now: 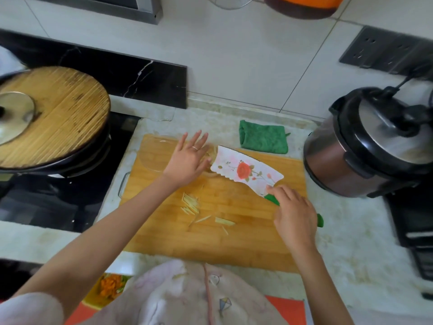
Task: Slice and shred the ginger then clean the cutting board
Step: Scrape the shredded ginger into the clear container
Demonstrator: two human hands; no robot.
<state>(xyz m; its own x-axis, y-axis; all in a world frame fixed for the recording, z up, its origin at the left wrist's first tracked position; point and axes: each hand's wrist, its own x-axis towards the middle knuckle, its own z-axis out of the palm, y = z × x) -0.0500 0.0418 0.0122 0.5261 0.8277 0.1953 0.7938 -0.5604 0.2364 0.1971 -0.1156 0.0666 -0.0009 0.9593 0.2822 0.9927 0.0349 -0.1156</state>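
With my right hand [294, 214] I grip the green handle of the knife [246, 171], my fingers curled around it. Its white blade with the red flower lies nearly flat, face up, above the cutting board [234, 233]. My left hand [189, 158] is relaxed with straight, spread fingers and holds nothing. It is just beside the tip of the blade, where some ginger shreds [212, 153] lie. More ginger strips [191, 204] are scattered on the board in the middle of the frame, below my left wrist. A glass bowl [152, 158] stands on the upper left part of the board, partly under my left hand. A green cloth [263, 139] lies on the counter behind the board, and a rice cooker [365, 146] stands at the right.
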